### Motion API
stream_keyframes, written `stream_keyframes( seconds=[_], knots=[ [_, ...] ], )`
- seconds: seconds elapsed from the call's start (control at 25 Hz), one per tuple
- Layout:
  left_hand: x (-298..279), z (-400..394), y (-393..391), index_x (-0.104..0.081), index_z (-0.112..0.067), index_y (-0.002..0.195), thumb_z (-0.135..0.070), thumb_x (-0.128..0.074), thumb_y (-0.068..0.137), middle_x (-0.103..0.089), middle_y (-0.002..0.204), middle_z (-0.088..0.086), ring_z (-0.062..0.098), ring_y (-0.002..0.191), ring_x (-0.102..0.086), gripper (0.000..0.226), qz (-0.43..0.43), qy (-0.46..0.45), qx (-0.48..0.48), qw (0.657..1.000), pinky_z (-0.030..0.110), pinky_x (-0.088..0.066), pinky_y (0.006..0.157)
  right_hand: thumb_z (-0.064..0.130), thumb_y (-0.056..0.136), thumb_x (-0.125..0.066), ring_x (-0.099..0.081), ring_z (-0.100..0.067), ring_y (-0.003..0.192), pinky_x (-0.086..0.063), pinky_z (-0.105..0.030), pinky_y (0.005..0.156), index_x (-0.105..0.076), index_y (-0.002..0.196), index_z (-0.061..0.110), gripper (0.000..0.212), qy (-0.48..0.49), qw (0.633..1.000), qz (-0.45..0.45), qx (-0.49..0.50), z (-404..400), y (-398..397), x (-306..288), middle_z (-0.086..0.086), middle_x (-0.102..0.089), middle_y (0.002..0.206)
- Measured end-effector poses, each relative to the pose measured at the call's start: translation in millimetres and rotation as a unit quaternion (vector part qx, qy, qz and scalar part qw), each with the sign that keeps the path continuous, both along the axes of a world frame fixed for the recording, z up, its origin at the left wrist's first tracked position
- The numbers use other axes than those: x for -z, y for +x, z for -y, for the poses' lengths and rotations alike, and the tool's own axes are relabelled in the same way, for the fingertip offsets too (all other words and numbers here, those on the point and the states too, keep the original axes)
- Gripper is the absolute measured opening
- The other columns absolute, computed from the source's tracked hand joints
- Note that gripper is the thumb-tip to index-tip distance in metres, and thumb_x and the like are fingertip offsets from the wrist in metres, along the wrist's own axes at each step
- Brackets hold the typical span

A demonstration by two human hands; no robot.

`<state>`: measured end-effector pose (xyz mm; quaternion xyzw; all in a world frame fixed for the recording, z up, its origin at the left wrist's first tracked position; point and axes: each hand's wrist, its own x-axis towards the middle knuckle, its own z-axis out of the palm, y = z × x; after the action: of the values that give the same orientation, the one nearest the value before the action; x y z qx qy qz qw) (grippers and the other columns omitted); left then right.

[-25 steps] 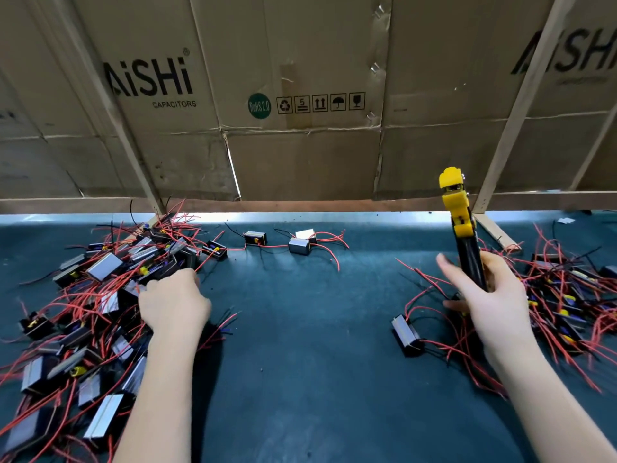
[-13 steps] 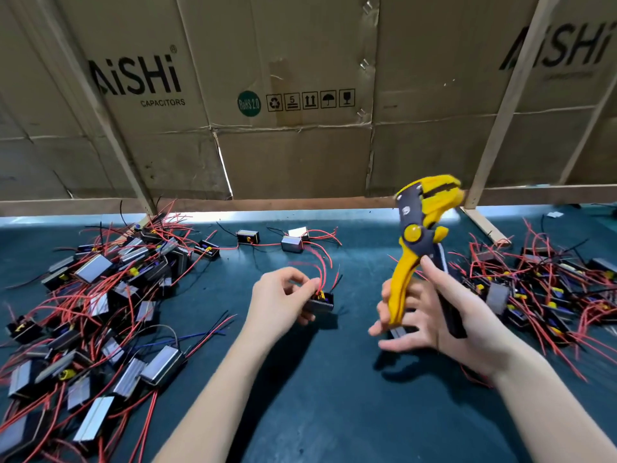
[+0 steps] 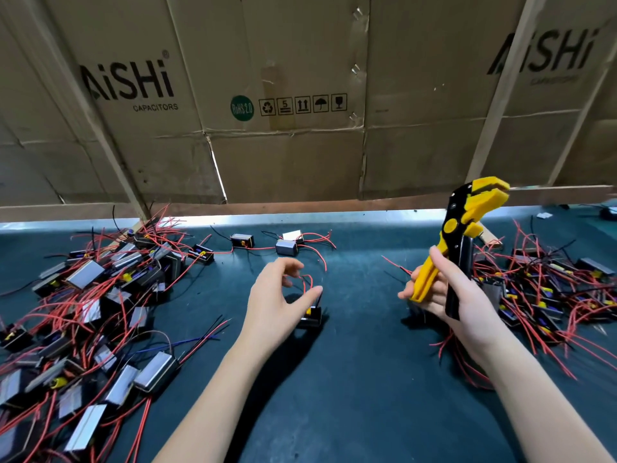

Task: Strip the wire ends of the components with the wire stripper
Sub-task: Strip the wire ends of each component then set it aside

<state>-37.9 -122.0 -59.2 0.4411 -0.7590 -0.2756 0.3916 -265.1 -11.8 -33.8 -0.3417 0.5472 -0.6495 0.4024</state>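
Nearest, at about seven o'clock, a big heap of components (image 3: 93, 315) with red leads sprawls over the dark counter (image 3: 350, 379); whether their wire ends are bare or still insulated is too small to tell.

Toward the middle, the left hand (image 3: 273, 302) hovers over a single small black component (image 3: 310, 316) lying on the counter, its red wire (image 3: 309, 280) curling up between thumb and forefinger. That grip is a loose, open curl; whether the fingers actually touch the wire cannot be told.

At three o'clock the right hand (image 3: 450, 295) holds the wire stripper (image 3: 460, 242) upright, fingers wrapped round the yellow and black handles, which stand spread. Its yellow nose points up and to the right with the jaws parted and nothing in them.

Behind that hand, at two to three o'clock, lies a second heap of components (image 3: 551, 289). At twelve o'clock a few loose components (image 3: 267, 243) sit near the back edge, before a wall of cardboard boxes (image 3: 283, 95).

My reading: this piece is just being taken up, no wire yet in the tool; much looks left, though which heap is finished cannot be judged.
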Motion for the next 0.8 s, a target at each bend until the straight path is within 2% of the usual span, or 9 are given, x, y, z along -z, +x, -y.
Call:
stream_keyframes(
  seconds=[0.08, 0.12, 0.2, 0.32, 0.4, 0.48, 0.64, 0.72, 0.8],
  knots=[
    [2.9, -0.5, -2.2, -0.066, -0.026, 0.103, -0.029, -0.081, 0.077, -0.060, 0.101, -0.014, 0.006, 0.096, -0.052, 0.030, 0.057, -0.069, 0.008, 0.996, 0.018, -0.039, 0.079, 0.049, 0.063, -0.073, -0.059, -0.029, 0.072, -0.056, -0.031, 0.061, -0.058, 0.083, 0.009, 0.047, -0.017, 1.000, -0.017, 0.016, -1.7, 1.5, -1.4, -0.010, -0.059, 0.070],
    [3.5, -1.0, -3.5, -0.069, -0.026, 0.099, -0.029, -0.081, 0.077, -0.061, 0.101, -0.013, 0.008, 0.098, -0.052, 0.025, 0.077, -0.079, 0.014, 0.994, 0.021, -0.040, 0.082, 0.039, 0.069, -0.076, -0.055, -0.026, 0.071, -0.052, -0.029, 0.057, -0.055, 0.083, 0.011, 0.038, -0.014, 0.997, -0.063, 0.039, -2.2, 0.5, -0.1, -0.006, -0.055, 0.070],
    [5.8, -0.4, -4.5, -0.073, -0.026, 0.092, -0.026, -0.080, 0.079, -0.064, 0.099, -0.011, 0.011, 0.102, -0.052, 0.014, 0.083, -0.077, 0.022, 0.993, 0.025, -0.041, 0.088, 0.032, 0.078, -0.077, -0.051, -0.021, 0.069, -0.042, -0.032, 0.061, -0.053, 0.088, 0.015, 0.031, 0.015, 0.964, -0.232, 0.125, -3.2, -4.3, 3.0, 0.003, -0.055, 0.072],
    [7.8, 1.9, -4.3, -0.076, -0.026, 0.084, -0.026, -0.079, 0.080, -0.066, 0.098, -0.009, 0.013, 0.105, -0.053, 0.005, 0.059, -0.059, 0.032, 0.996, 0.030, -0.042, 0.092, 0.047, 0.067, -0.079, -0.051, -0.021, 0.083, -0.038, -0.034, 0.066, -0.055, 0.097, 0.022, 0.046, 0.058, 0.829, -0.502, 0.239, -6.8, -6.4, 5.4, 0.006, -0.056, 0.085],
    [8.9, 2.0, -3.8, -0.078, -0.024, 0.083, -0.028, -0.079, 0.080, -0.066, 0.098, -0.011, 0.013, 0.106, -0.051, 0.005, 0.076, -0.060, 0.038, 0.995, 0.032, -0.044, 0.091, 0.046, 0.059, -0.084, -0.047, -0.028, 0.092, -0.041, -0.036, 0.064, -0.057, 0.101, 0.014, 0.059, 0.070, 0.748, -0.609, 0.256, -5.2, -3.6, 11.4, -0.001, -0.055, 0.091],
    [8.5, 2.1, -1.3, -0.079, -0.026, 0.087, -0.032, -0.078, 0.081, -0.065, 0.102, -0.015, 0.011, 0.107, -0.048, 0.009, 0.116, -0.083, 0.037, 0.989, 0.033, -0.046, 0.088, 0.038, 0.053, -0.090, -0.047, -0.032, 0.092, -0.044, -0.038, 0.063, -0.059, 0.100, 0.008, 0.064, 0.086, 0.705, -0.662, 0.240, -2.5, 0.6, 19.0, -0.007, -0.055, 0.092],
    [3.0, 3.0, 2.0, -0.074, -0.016, 0.084, -0.019, -0.084, 0.073, -0.069, 0.101, -0.006, 0.023, 0.097, -0.059, 0.015, 0.181, -0.268, 0.071, 0.944, 0.037, -0.052, 0.075, 0.040, 0.052, -0.088, -0.047, -0.032, 0.092, -0.046, -0.038, 0.065, -0.058, 0.100, 0.009, 0.065, 0.126, 0.700, -0.669, 0.217, 2.4, 4.9, 27.7, -0.006, -0.055, 0.094],
    [1.0, 1.5, -0.3, -0.071, -0.015, 0.077, -0.013, -0.086, 0.069, -0.070, 0.085, -0.007, 0.024, 0.082, -0.062, 0.016, 0.192, -0.308, 0.098, 0.927, 0.039, -0.053, 0.064, 0.041, 0.052, -0.088, -0.046, -0.030, 0.094, -0.046, -0.038, 0.066, -0.057, 0.102, 0.011, 0.066, 0.132, 0.701, -0.665, 0.221, 3.7, 3.2, 28.8, -0.005, -0.055, 0.095],
    [0.5, -1.0, -2.4, -0.071, -0.017, 0.071, -0.015, -0.087, 0.069, -0.067, 0.074, -0.008, 0.023, 0.072, -0.060, 0.017, 0.202, -0.302, 0.093, 0.927, 0.036, -0.052, 0.057, 0.038, 0.053, -0.087, -0.045, -0.029, 0.094, -0.045, -0.036, 0.065, -0.057, 0.102, 0.011, 0.063, 0.128, 0.706, -0.661, 0.221, 3.8, 1.3, 30.2, -0.004, -0.054, 0.095]
  ],
)
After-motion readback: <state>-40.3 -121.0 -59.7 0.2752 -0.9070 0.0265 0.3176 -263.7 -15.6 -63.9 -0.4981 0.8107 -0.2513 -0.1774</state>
